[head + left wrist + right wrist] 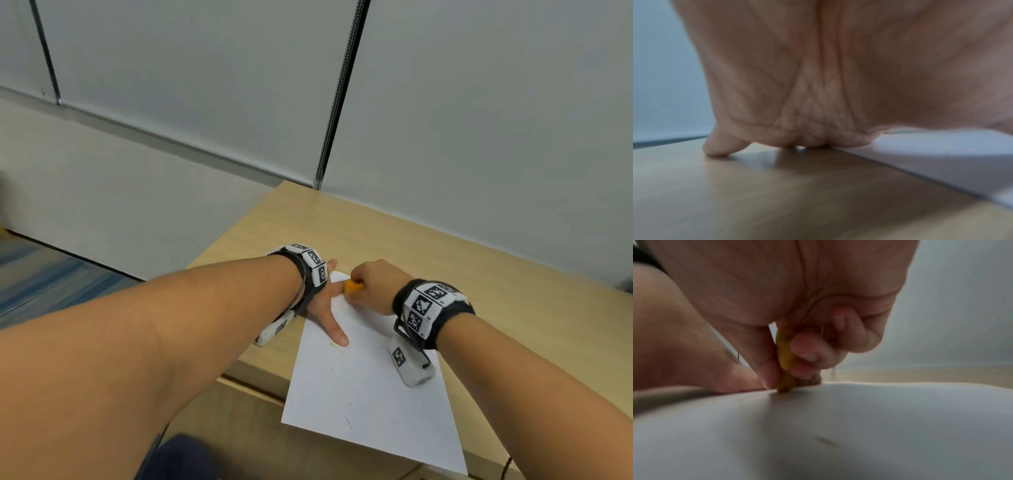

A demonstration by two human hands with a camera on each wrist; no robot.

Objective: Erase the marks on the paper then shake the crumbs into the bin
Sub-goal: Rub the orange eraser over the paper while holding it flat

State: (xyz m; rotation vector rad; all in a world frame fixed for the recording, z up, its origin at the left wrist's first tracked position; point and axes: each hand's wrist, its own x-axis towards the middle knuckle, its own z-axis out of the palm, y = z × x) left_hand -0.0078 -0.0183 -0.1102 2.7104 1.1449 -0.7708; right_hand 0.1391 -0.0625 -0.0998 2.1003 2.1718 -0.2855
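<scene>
A white sheet of paper lies on the wooden desk, its near end overhanging the front edge. My left hand lies flat with spread fingers on the sheet's far left edge, thumb stretched onto the paper. My right hand pinches an orange eraser between thumb and curled fingers. In the right wrist view the eraser stands with its tip pressed on the paper. A short dark pencil mark shows near the sheet's near end. In the left wrist view the palm presses down at the paper's edge.
The desk stands in a corner against grey partition walls. Left of the desk is open floor with blue striped carpet. A dark object sits below the desk's front edge. No bin is in view.
</scene>
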